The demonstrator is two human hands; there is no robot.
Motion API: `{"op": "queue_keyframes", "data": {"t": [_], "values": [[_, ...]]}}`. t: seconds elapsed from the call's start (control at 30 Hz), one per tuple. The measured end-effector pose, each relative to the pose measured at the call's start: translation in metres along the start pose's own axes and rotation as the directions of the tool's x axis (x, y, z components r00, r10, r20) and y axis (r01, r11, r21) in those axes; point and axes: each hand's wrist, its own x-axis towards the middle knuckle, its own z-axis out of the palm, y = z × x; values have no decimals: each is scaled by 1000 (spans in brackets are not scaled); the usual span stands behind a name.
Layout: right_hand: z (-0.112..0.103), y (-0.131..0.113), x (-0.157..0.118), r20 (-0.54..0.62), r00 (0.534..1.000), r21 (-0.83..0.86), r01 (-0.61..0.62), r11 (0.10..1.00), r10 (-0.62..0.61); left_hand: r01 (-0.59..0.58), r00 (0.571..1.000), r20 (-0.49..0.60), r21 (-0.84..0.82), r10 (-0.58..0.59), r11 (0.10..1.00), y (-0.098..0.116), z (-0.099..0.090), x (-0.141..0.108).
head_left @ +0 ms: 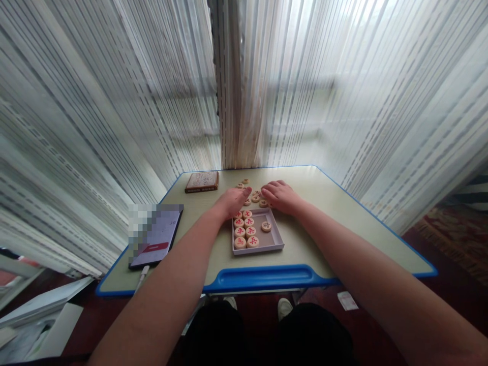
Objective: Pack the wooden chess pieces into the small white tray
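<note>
Beyond the box [274,243], the left hand [231,202] and right hand [281,196], both loosely open, flank loose discs [255,198] on the bench [328,218].

1. Plain black trousers [314,335] are worn.
2. Pale, round-toed shoes [284,307] are partly seen below the near edge of the pale-green, blue-rimmed table [301,249].
3. The left hand [231,202], right hand [281,196] and forearms [183,264] are bare.

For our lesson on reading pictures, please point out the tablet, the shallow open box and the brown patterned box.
Tablet [163,231]: head view, screen.
Shallow open box [281,235]: head view, right wall.
Brown patterned box [202,180]: head view, top.
</note>
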Motion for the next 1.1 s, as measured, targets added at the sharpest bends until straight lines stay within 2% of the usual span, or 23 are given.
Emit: {"op": "queue_keyframes", "data": {"t": [0.1, 0.23, 0.4, 0.6, 0.67, 0.73, 0.8, 0.93, 1.1], "values": [[1, 5, 2, 16, 1000, -28, 10, 1000, -9, 66, 998, 6, -61, -66, 996, -2, 1, 0], [5, 10, 4, 47, 997, -22, 69, 997, -67, 98, 995, 5, -82, -98, 992, -3, 1, 0], [5, 11, 4, 25, 999, 13, 41, 999, -41, 152, 986, -50, -76, -156, 985, -3, -1, -1], [5, 11, 3, 67, 997, 69, 42, 997, -46, 184, 983, 7, -107, -184, 977, -2, -1, -2], [3, 12, 3, 21, 1000, 81, -6, 997, 4, 175, 984, 0, -108, -176, 979, -2, -1, -2], [1, 13, 3, -31, 994, 112, -100, 989, 104, 170, 985, 1, -103, -171, 980, -3, 0, -2], [-1, 16, 3, -41, 983, 144, -173, 974, 180, 171, 985, 10, -88, -171, 981, -4, 0, -2], [0, 23, 4, -13, 978, 163, -204, 965, 209, 173, 985, 23, -67, -172, 983, -3, -1, -3], [3, 30, 3, -69, 966, 146, -238, 960, 249, 162, 987, 24, -79, -161, 984, -3, -3, -1]]}}
